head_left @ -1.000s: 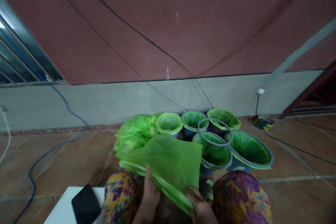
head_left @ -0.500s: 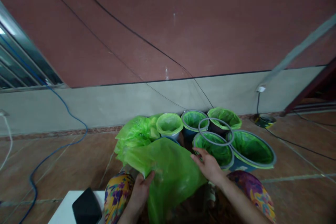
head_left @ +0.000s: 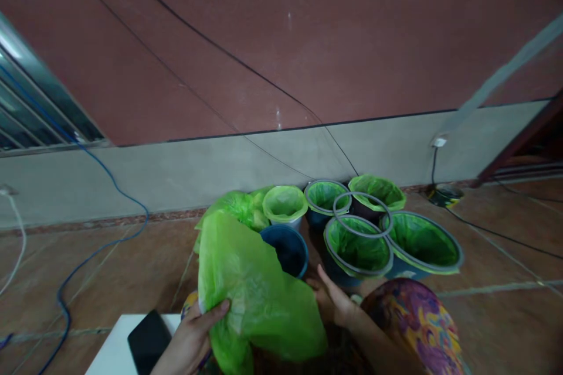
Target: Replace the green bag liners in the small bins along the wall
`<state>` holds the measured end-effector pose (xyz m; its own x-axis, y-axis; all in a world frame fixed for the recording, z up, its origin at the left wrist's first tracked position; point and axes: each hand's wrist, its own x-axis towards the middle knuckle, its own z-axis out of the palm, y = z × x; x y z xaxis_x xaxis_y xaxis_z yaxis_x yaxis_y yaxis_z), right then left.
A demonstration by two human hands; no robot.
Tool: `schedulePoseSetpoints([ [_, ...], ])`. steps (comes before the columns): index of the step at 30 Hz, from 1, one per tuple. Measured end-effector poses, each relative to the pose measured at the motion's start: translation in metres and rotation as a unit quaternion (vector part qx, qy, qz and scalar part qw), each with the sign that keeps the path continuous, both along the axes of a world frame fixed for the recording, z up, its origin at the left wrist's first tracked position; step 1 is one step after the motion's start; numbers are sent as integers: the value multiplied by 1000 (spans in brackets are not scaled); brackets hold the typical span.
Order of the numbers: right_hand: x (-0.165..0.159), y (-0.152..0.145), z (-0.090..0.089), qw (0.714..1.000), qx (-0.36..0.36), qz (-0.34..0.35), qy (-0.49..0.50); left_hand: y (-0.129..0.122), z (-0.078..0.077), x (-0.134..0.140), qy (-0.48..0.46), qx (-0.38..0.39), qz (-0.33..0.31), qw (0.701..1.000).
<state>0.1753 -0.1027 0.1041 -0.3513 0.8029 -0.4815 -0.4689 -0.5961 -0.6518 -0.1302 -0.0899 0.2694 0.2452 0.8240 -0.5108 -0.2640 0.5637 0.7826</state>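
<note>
A thin green plastic bag (head_left: 259,299) hangs in front of my lap, its upper part billowed out. On its left edge, my left hand (head_left: 197,328) pinches the plastic between thumb and fingers. My right hand (head_left: 334,299) is at the bag's right edge, fingers stretched out and apart; some of them are in shadow beside the plastic. Just beyond the bag stands an unlined blue bin (head_left: 297,252), partly covered by it. A heap of green bags (head_left: 237,205) lies behind to the left.
Green-lined bins stand by the wall: a white bin (head_left: 285,205), a dark bin (head_left: 378,193), an oval bin (head_left: 424,243) and others. A loose grey ring (head_left: 338,211) rests across some rims. A black phone-like object (head_left: 147,343) lies on a white surface (head_left: 109,343). A blue cable (head_left: 65,293) crosses the floor.
The bag has swung left and bunched up, uncovering the blue bin. My left hand has moved left and down with it; my right hand has come lower, towards the bag's edge.
</note>
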Motion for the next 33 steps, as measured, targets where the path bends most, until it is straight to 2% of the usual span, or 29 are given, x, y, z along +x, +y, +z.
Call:
schedulePoseSetpoints([
  [3,-3,10,7,997,-29,-14,68,4,-1,1,-22,-19,12,1000],
  [7,-6,17,14,992,-73,61,87,4,1,-1,-26,-22,30,999],
  [11,-16,7,19,983,-76,120,115,-3,2,-9,-13,-25,40,999],
  [15,-28,-4,18,984,-70,133,91,-14,-1,-21,0,-41,45,998],
  [19,-40,-1,3,990,-55,93,91,-22,-1,-31,0,-48,66,997],
  [22,-42,10,-4,997,-43,6,70,-24,2,-38,-3,-54,98,994],
  [25,-28,18,7,995,6,-70,71,-23,2,-46,-2,-64,131,989],
  [29,6,1,30,985,86,-100,111,-22,-12,-60,-3,-71,141,987],
  [30,13,-7,32,985,81,-103,114,-23,-16,-63,-3,-75,137,988],
  [33,22,-25,34,991,2,-80,110,-25,-26,-66,-2,-82,118,990],
])
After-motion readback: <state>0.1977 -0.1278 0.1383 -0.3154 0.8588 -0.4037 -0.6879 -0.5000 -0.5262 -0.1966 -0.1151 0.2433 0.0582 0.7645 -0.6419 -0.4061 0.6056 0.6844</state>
